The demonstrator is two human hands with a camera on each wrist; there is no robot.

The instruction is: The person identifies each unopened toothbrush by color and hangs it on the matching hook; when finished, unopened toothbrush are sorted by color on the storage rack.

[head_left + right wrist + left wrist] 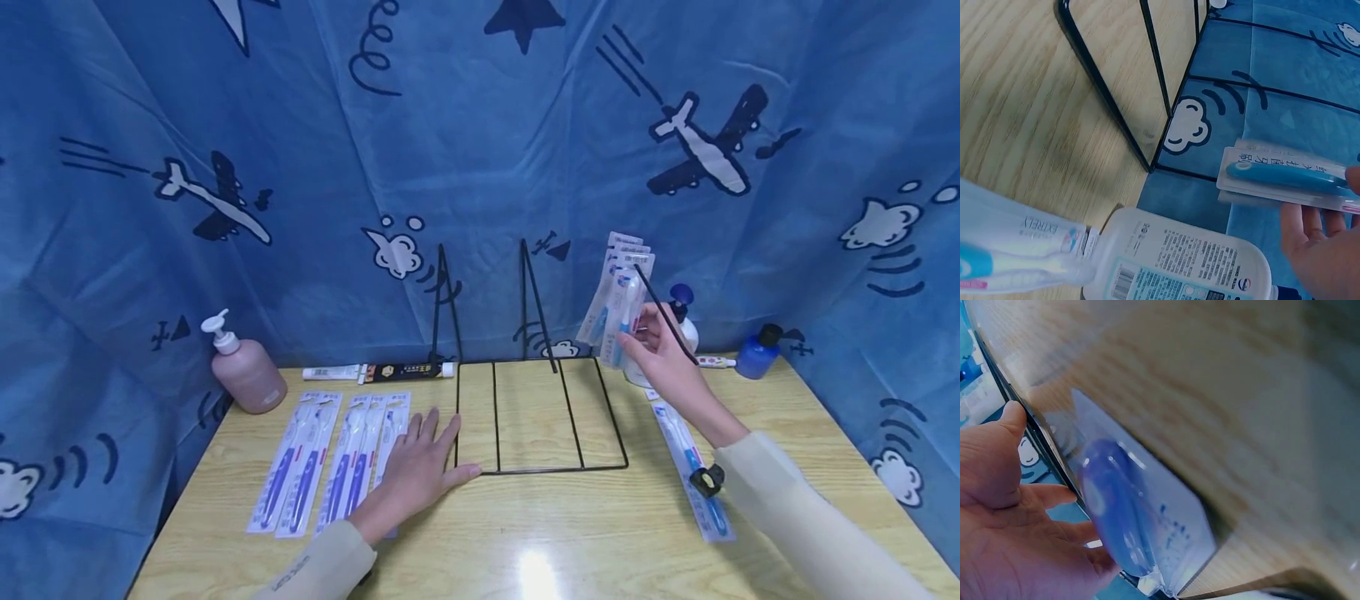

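Pinching several toothbrush packs [619,305] mid-right of frame, the right hand [662,350] could let them fan and slip; the left hand [417,471] rests flat, fingers released, lower left.

Cream long sleeves [795,508], bare hands — black wrist-strap ring [707,481]

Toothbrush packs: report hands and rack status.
Right hand grips toothbrush packs, raised at the wire rack's right divider. Left hand flat on table, beside rack, over packs lying there. Rack slots empty.
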